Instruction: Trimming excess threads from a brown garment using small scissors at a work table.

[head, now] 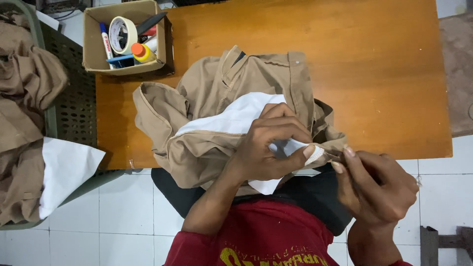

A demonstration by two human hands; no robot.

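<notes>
Closest to the lens, our left hand was clamped on the crumpled khaki cotton trousers, its thumb pressing the white pocket lining flat against the tan cloth. At three o'clock from it, our right hand had its fingertips pinched together on a small corner of the same tan fabric, just touching the left thumb's tip.

We saw the trousers bunched over the near edge of the orange-brown wooden table, their waistband lying toward twelve o'clock and part of the cloth spilling down onto our lap. Below the hands, at six o'clock, sat our red printed shirt.

Outward at eleven o'clock stood a small open cardboard box on the table's far corner, holding a roll of white tape, a yellow bottle with an orange cap and a marker pen. At nine o'clock, well apart from the hands, a grey-green perforated plastic basket held more tan garments with white lining showing, above the white tiled floor.
</notes>
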